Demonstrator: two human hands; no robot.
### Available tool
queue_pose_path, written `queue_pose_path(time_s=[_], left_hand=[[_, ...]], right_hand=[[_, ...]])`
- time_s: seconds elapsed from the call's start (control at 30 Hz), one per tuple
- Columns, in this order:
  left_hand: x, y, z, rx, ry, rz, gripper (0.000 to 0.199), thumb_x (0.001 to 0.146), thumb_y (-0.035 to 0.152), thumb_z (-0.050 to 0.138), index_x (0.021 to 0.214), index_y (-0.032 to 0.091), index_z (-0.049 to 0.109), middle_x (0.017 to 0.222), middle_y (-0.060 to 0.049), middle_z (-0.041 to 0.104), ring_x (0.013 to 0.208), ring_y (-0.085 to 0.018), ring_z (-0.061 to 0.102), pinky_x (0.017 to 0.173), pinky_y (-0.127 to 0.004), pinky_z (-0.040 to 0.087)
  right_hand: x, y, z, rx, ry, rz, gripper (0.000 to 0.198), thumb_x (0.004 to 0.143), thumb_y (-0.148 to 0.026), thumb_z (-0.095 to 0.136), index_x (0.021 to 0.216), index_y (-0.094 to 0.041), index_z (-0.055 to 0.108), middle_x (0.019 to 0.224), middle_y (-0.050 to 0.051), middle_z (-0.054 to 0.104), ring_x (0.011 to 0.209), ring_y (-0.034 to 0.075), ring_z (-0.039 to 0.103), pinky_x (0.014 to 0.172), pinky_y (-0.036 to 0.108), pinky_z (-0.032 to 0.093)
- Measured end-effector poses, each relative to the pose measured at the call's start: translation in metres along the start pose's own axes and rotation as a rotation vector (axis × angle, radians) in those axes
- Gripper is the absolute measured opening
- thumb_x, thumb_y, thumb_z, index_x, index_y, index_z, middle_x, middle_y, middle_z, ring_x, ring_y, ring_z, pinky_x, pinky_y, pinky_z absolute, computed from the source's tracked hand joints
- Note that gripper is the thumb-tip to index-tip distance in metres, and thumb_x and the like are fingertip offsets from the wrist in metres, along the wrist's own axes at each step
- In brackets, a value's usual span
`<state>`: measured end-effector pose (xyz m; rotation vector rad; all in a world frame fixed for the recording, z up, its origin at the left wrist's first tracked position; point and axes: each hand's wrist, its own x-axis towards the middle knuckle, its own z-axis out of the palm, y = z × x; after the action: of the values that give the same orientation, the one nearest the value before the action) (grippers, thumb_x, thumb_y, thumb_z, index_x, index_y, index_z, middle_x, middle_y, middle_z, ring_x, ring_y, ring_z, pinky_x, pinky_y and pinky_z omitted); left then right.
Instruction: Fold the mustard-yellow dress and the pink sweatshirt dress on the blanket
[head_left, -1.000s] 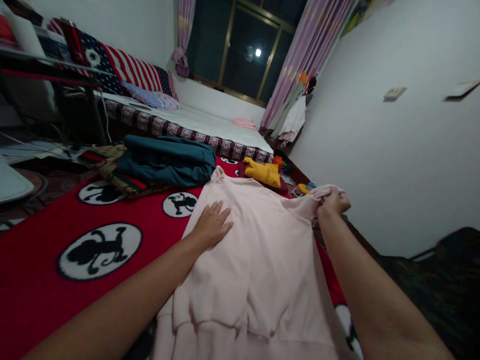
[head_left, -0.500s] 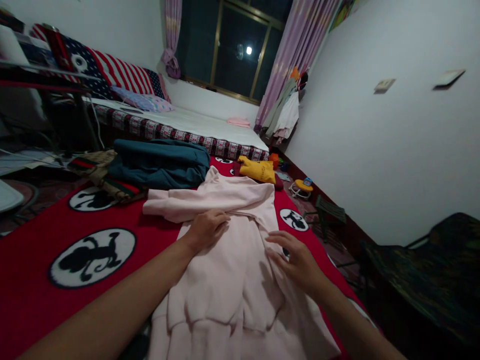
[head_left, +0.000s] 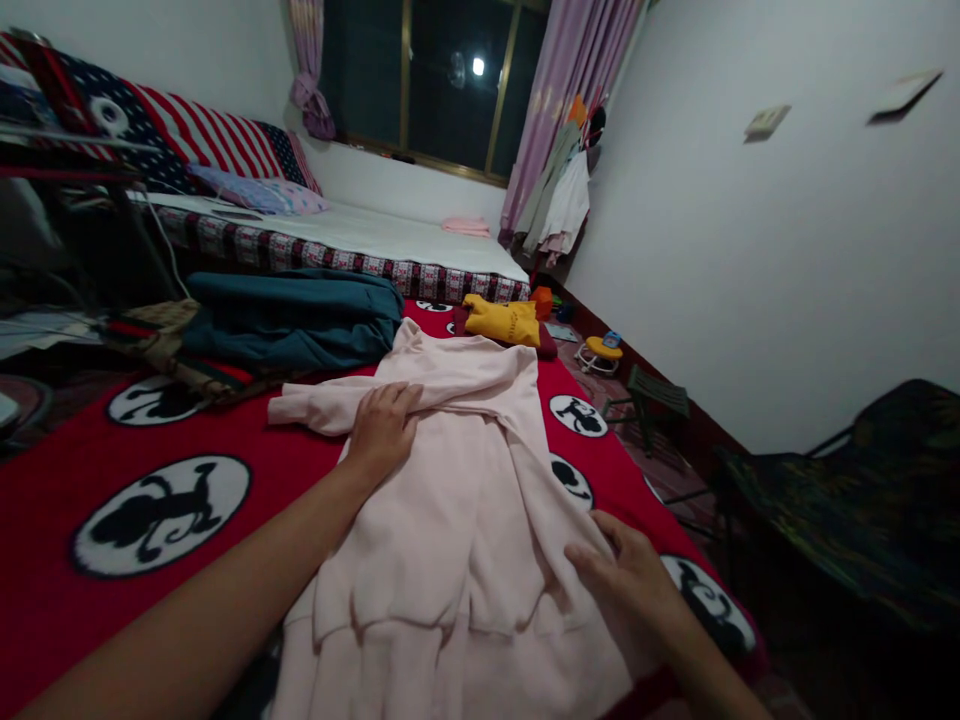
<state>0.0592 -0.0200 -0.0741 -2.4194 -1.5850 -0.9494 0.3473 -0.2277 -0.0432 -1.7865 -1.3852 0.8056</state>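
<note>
A pale pink sweatshirt (head_left: 427, 500) lies spread on a red blanket with black-and-white monkey circles (head_left: 161, 515). One of its sleeves is folded across the chest, and the cuff sticks out to the left. My left hand (head_left: 384, 425) rests on that folded sleeve, palm down with fingers stretched out. Along the right side, the other sleeve (head_left: 547, 490) runs down towards me. My right hand (head_left: 630, 565) is at its lower part, thumb and fingers curled about the fabric. More pink cloth shows below the sweatshirt's hem, at the bottom of the view.
A folded teal garment (head_left: 300, 315) and a patterned brown one (head_left: 157, 340) lie at the far left. A folded yellow garment (head_left: 502, 320) sits at the far edge. Right of the blanket stand a small yellow stool (head_left: 602, 348), a green folding stool (head_left: 656, 392) and a camouflage chair (head_left: 862, 510).
My right hand has moved down and right along the sleeve and closed on it. My left hand has shifted slightly left and up, flattening on the folded sleeve. The view has shifted a little.
</note>
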Motion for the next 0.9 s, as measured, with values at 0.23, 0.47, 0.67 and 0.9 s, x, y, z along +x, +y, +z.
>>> queue_pose_path(time_s=[0.23, 0.47, 0.67, 0.9], left_hand=[[0.005, -0.007, 0.001, 0.014, -0.020, -0.015, 0.047, 0.083, 0.015, 0.047, 0.128, 0.018, 0.057, 0.120, -0.009, 0.063, 0.111, -0.026, 0.054, 0.099, -0.039, 0.039], [0.023, -0.020, -0.011, 0.030, -0.103, -0.011, 0.043, 0.084, 0.013, 0.044, 0.117, 0.028, 0.067, 0.106, -0.003, 0.070, 0.098, -0.023, 0.063, 0.083, -0.031, 0.046], [0.082, -0.028, -0.054, 0.099, -0.053, -0.014, 0.042, 0.079, 0.017, 0.057, 0.117, 0.031, 0.068, 0.107, -0.001, 0.070, 0.096, -0.023, 0.064, 0.079, -0.027, 0.046], [0.139, -0.016, -0.110, 0.183, 0.030, 0.024, 0.027, 0.085, 0.032, 0.058, 0.109, 0.030, 0.071, 0.104, -0.002, 0.068, 0.095, -0.024, 0.062, 0.079, -0.030, 0.045]], right_hand=[[-0.013, -0.028, 0.003, 0.102, 0.066, -0.080, 0.046, 0.072, -0.046, 0.069, 0.112, -0.021, 0.068, 0.103, 0.009, 0.072, 0.088, 0.026, 0.068, 0.072, 0.032, 0.055], [-0.011, -0.036, 0.041, 0.138, -0.182, -0.113, 0.038, 0.077, -0.029, 0.061, 0.114, -0.020, 0.067, 0.106, 0.008, 0.071, 0.098, 0.024, 0.066, 0.086, 0.034, 0.051], [0.000, -0.042, 0.032, 0.278, -0.030, -0.091, 0.041, 0.076, -0.043, 0.067, 0.108, -0.018, 0.069, 0.102, 0.009, 0.073, 0.092, 0.026, 0.067, 0.079, 0.032, 0.053], [-0.009, -0.058, 0.045, 0.308, -0.005, -0.131, 0.042, 0.079, -0.048, 0.066, 0.111, -0.020, 0.069, 0.109, 0.010, 0.071, 0.094, 0.025, 0.067, 0.082, 0.033, 0.052]])
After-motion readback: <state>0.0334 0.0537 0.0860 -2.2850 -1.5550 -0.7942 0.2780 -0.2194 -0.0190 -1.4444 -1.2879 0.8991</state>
